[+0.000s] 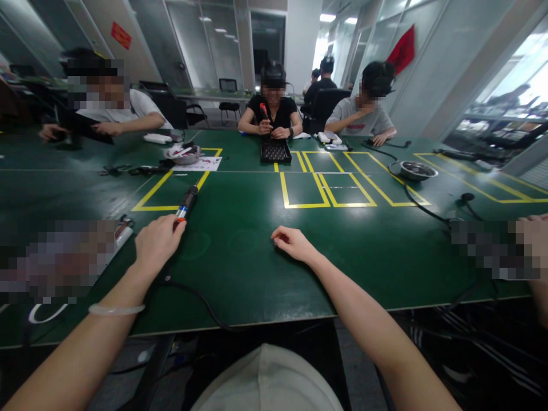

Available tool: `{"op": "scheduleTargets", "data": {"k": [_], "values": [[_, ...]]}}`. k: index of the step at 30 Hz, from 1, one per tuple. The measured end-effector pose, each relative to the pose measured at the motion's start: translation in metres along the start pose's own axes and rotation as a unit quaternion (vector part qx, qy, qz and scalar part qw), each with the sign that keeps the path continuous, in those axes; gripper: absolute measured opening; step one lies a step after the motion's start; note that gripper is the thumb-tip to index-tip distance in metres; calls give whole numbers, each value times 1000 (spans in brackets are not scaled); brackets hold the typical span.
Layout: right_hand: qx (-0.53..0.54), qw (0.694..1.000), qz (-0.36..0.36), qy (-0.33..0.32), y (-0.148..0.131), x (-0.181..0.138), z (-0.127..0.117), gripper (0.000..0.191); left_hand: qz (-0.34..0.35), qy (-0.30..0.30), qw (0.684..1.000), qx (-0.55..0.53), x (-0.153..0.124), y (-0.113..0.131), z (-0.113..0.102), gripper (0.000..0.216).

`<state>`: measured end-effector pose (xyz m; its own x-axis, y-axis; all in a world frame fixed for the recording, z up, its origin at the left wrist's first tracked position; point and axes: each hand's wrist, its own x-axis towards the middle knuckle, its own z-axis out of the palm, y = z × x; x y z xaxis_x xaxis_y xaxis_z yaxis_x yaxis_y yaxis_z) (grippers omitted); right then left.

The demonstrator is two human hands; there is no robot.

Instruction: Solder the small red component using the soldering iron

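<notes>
My left hand [157, 242] is closed around the handle of a black pen-shaped tool with a red and blue band [186, 204], which looks like a soldering iron. Its tip points away from me over the green table [240, 268], and its black cord [201, 302] runs back off the near edge. My right hand [291, 242] rests on the bare table to the right, fingers loosely curled and pressed on the surface, holding nothing I can see. A pale bangle sits on my left wrist.
Yellow tape rectangles [325, 191] mark the table's middle. A black tray [275, 150] lies before a person opposite. A bowl of parts [183, 153], a round metal dish [418, 169] and cables [411, 197] lie farther out. Other people sit at both sides.
</notes>
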<state>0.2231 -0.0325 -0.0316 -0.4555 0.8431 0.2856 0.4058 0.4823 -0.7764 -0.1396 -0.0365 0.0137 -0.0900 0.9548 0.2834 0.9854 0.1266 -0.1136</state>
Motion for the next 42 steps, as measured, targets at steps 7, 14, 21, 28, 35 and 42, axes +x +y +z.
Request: {"op": "scheduleTargets", "data": {"k": [7,14,21,28,35,42], "values": [[49,999,16,0,2,0,0,14,166,-23,945,-282,-17,93,-22,34],[169,984,50,17,7,3,0,23,256,-34,916,-306,-28,163,-10,23],[134,990,32,-11,11,2,3,23,272,-49,909,-313,-37,162,2,18],[213,975,49,-32,7,3,2,25,297,-31,895,-332,-39,162,0,17],[167,985,29,-18,7,4,2,22,289,-64,855,-426,-38,161,-2,19],[127,992,-1,-7,3,2,3,20,285,-74,846,-445,-38,161,0,13]]}}
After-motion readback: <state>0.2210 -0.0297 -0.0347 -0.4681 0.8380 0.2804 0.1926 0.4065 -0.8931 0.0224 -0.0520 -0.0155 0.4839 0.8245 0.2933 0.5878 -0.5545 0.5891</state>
